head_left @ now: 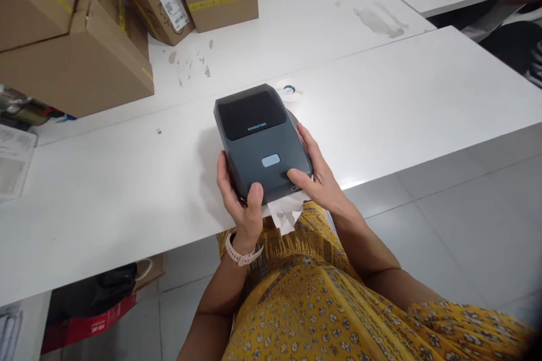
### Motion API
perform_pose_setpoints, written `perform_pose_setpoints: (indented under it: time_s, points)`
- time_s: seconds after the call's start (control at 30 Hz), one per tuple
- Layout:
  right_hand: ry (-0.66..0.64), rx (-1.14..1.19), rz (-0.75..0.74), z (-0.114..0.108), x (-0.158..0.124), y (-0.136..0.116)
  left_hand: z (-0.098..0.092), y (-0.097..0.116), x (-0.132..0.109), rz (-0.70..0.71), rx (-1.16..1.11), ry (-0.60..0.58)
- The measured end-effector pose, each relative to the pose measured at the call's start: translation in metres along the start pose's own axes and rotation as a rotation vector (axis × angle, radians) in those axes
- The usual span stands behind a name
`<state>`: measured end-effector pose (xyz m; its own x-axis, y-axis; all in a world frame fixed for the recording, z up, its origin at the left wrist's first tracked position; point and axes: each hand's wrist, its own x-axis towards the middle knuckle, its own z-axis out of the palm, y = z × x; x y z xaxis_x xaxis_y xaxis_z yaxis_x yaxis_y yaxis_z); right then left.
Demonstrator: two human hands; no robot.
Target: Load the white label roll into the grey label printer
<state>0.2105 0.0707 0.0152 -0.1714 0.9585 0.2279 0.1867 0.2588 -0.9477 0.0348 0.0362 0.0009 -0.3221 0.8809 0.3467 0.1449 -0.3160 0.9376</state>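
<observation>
While both hands grip it from opposite sides, a dark grey label printer (260, 141) sits at the near edge of a long white table (127, 192), directly in front of a person in a yellow patterned dress (322, 304). The printer is a compact, rounded box with a darker lid panel at the back and a small pale button on top. A strip of white label paper (285, 211) hangs crumpled from its front slot, over the table edge.

The printer looks rigid and smooth-shelled, probably moderately light but slick, so the flat side walls low on the body seem the safest hold; the lid and the loose paper would likely give or tear.

The left hand (239, 200), with a pale pink watch on its wrist, curls around the near left corner, thumb laid on the front top edge and fingers wrapped out of sight under the side. The right hand (317, 172) lies along the right side, fingers closed against the casing, thumb stretched across the front top near the slot. Both forearms angle inward from the body, wrists slightly bent.

Cardboard boxes (76, 39) are stacked at the far left, and a tape roll (289, 90) lies just behind the printer.
</observation>
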Motion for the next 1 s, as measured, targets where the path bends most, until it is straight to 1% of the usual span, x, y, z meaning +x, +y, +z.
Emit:
perform_pose_setpoints:
  time_s: [0.1, 0.27, 0.33, 0.53, 0.63, 0.7, 0.73, 0.83, 0.87, 0.9, 0.93, 1.0]
  points:
    - [0.052, 0.051, 0.010, 0.008, -0.001, 0.006, 0.002, -0.003, -0.002, 0.002, 0.003, 0.007]
    - [0.109, 0.035, 0.006, 0.018, -0.005, 0.009, 0.006, -0.002, -0.003, -0.032, -0.029, 0.008]
    - [0.113, 0.028, 0.009, 0.019, -0.005, 0.008, 0.007, -0.002, -0.004, -0.040, -0.030, 0.011]
    - [0.109, 0.035, 0.000, 0.017, -0.003, 0.005, 0.009, -0.001, -0.001, 0.021, -0.029, 0.041]
    - [0.099, 0.021, -0.007, 0.016, -0.003, 0.002, 0.005, -0.003, 0.002, 0.014, 0.008, 0.010]
    - [0.126, -0.006, -0.045, 0.016, -0.003, -0.002, 0.000, -0.005, -0.002, 0.017, 0.040, 0.008]
    - [0.140, -0.034, -0.080, 0.016, -0.003, -0.005, -0.004, -0.005, -0.006, 0.029, 0.056, 0.036]
    - [0.145, -0.124, -0.207, 0.014, -0.001, -0.013, -0.018, -0.004, -0.029, 0.078, 0.098, 0.191]
    - [0.129, -0.142, -0.233, 0.014, -0.001, -0.015, -0.023, -0.002, -0.038, 0.059, 0.101, 0.193]
    - [0.114, -0.152, -0.247, 0.013, 0.000, -0.015, -0.027, 0.001, -0.046, 0.017, 0.096, 0.156]
    - [0.106, -0.156, -0.249, 0.013, 0.001, -0.016, -0.030, 0.005, -0.052, -0.047, 0.081, 0.080]
    - [0.102, -0.155, -0.239, 0.012, 0.001, -0.015, -0.031, 0.013, -0.058, -0.233, 0.025, -0.129]
